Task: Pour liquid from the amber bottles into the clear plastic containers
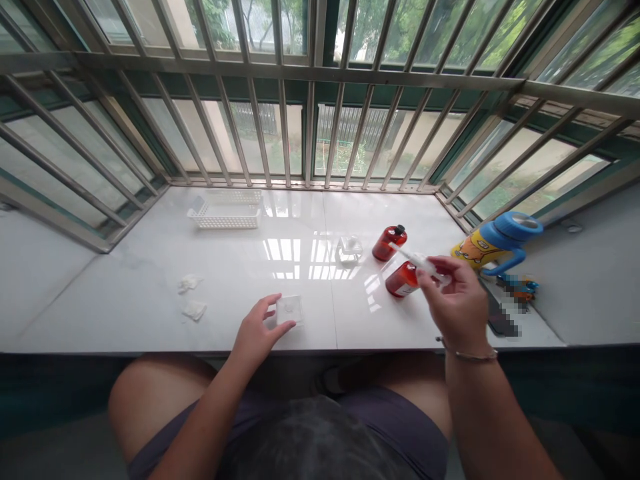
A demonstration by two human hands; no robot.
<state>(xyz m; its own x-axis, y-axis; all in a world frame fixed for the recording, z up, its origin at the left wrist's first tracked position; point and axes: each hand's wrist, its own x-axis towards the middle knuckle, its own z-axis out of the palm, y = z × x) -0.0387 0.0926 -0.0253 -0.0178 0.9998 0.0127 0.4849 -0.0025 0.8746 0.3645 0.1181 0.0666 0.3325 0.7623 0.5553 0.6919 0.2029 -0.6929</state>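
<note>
My left hand [257,330] has its thumb and fingers around the sides of a small clear square box [290,310] standing on the white counter near its front edge. My right hand [457,300] is raised and closed around a slim white dropper-like tool [417,259], its thin end pointing up and left; its exact kind is unclear. Just left of this hand, partly behind the tool, is a red-brown bottle [400,281] with a pale label. Beyond it, a similar bottle [389,244] has a black cap. A clear glass-like container [349,249] stands to their left.
A white perforated basket [225,220] sits at the back left. Two crumpled white tissues [194,309] lie on the left. At right are a blue and yellow drinking bottle [493,241], a dark phone-like slab [497,313] and a blurred-out item. Window bars [310,133] enclose the counter.
</note>
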